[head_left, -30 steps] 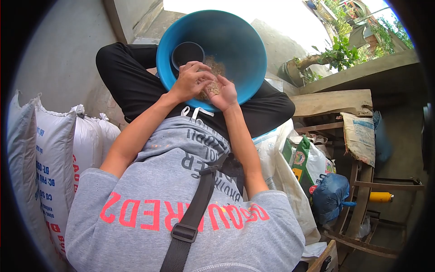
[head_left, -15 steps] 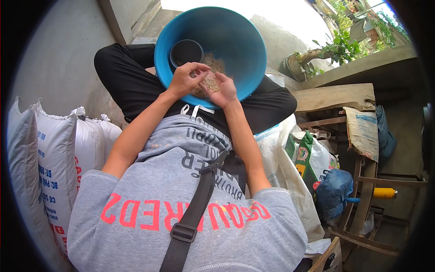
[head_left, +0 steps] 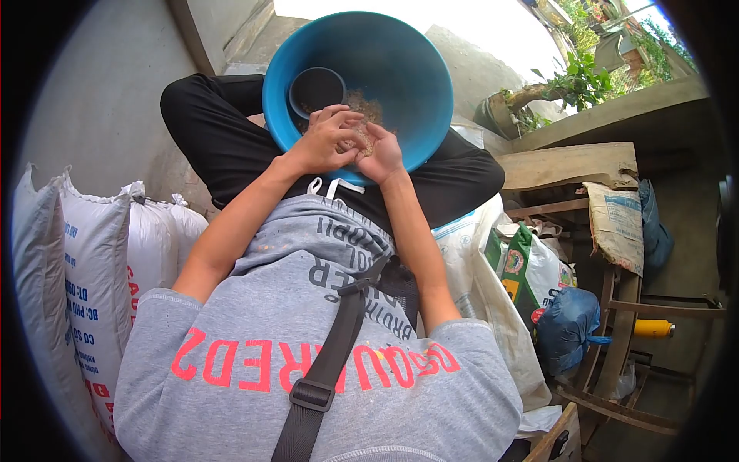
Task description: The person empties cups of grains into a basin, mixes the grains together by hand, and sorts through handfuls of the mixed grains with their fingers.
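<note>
Inside a large blue basin [head_left: 419, 100] resting over my crossed legs, a loose heap of light brown grain [head_left: 368, 108] lies on the bottom. My right hand [head_left: 382, 159] is cupped palm up at the basin's near side, holding a small amount of the grain. Curled over that palm is my left hand [head_left: 323, 142], its thumb and fingers bent together at the grain; whatever lies between its fingertips is hidden. A small dark bowl [head_left: 317, 91] with a grey rim stands in the basin, just beyond my left hand.
Full white sacks [head_left: 96, 285] with printing stand along my left. On the right are a pale sack [head_left: 493, 308], a blue plastic bag [head_left: 568, 327] and a wooden frame [head_left: 623, 331]. A potted plant [head_left: 504, 112] is at the far right.
My left hand has shifted slightly right and nearer to me, further over the right palm, covering more of the grain. The right hand and the basin stay in place.
</note>
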Demonstrator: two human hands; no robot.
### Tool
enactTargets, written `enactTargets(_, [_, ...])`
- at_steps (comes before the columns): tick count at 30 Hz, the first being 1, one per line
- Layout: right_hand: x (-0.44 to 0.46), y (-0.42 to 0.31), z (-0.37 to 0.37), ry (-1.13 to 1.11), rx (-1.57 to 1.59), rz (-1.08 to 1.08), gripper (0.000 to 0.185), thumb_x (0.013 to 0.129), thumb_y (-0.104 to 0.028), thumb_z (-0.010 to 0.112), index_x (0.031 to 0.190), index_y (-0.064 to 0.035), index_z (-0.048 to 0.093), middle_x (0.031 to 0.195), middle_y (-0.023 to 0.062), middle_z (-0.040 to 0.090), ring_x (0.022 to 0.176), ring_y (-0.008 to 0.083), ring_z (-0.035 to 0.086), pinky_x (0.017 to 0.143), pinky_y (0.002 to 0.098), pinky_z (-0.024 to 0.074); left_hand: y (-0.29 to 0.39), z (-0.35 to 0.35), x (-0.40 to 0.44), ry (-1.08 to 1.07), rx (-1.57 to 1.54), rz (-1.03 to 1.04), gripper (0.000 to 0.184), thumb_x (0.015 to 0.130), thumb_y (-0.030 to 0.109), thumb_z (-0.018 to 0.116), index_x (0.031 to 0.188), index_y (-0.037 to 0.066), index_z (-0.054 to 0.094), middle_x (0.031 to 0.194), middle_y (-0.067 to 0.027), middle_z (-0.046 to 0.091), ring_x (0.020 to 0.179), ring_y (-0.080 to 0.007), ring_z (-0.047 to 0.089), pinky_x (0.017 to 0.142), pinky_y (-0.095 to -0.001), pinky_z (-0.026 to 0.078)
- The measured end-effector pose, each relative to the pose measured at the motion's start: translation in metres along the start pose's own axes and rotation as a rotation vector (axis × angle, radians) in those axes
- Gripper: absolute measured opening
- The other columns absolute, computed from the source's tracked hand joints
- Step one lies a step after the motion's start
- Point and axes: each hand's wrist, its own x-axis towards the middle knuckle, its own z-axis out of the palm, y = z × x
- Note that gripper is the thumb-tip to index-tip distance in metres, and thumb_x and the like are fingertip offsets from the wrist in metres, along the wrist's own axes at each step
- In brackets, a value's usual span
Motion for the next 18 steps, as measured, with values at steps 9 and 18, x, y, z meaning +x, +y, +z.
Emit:
enactTargets(9, [-0.005, 0.0, 0.011, 0.002, -0.025, 0.011, 0.043, 0.108, -0.024, 0.028, 0.132, 0.0031, 0.053, 0.13, 0.0187, 0.062, 0.118, 0.0329, 0.062, 0.109, 0.0491, 0.0497, -0.007, 0.004, -0.001, -0.013, 0.0, -0.042, 0.014, 0.078, 0.022, 0.076, 0.092, 0.02, 0.079, 0.139, -0.0057, 0.061, 0.141, -0.0307, 0.042, 0.114, -0.0489, 0.03])
enactTargets(18, [0.0, -0.003, -0.009, -0.037, -0.021, 0.069, 0.044, 0.109, -0.027, 0.031, 0.129, 0.0031, 0.056, 0.128, 0.0173, 0.063, 0.119, 0.0312, 0.063, 0.104, 0.0459, 0.0524, -0.008, -0.002, 0.003, 0.084, -0.331, -0.187, 0.014, 0.083, 0.013, 0.079, 0.096, 0.011, 0.078, 0.114, -0.0047, 0.073, 0.114, -0.0223, 0.062, 0.096, -0.0351, 0.049])
